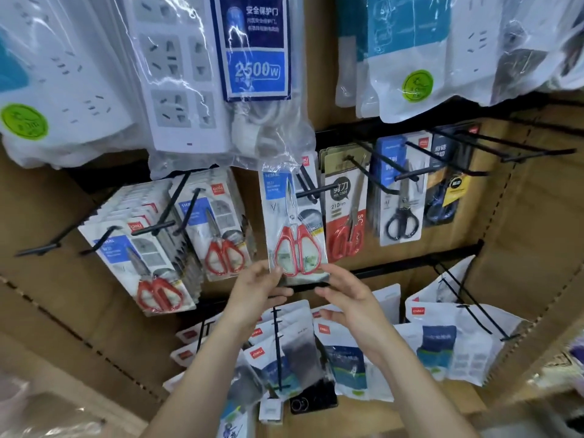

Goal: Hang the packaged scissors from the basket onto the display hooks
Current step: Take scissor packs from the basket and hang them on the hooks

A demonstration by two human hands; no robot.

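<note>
The left hand [257, 289] pinches the lower left corner of the packaged scissors [294, 222], with the thumb on the front and the fingers curled behind. The right hand [349, 300] is spread loosely, its straight fingertips at the pack's lower right corner; I cannot tell whether they touch it. The pack stands upright with its red handles down, just above both hands. A black display hook [313, 191] juts out beside its upper right edge. Left of the pack hang more red-handled scissor packs [221, 229]. A bagged power strip [221, 90] hangs above its top.
</note>
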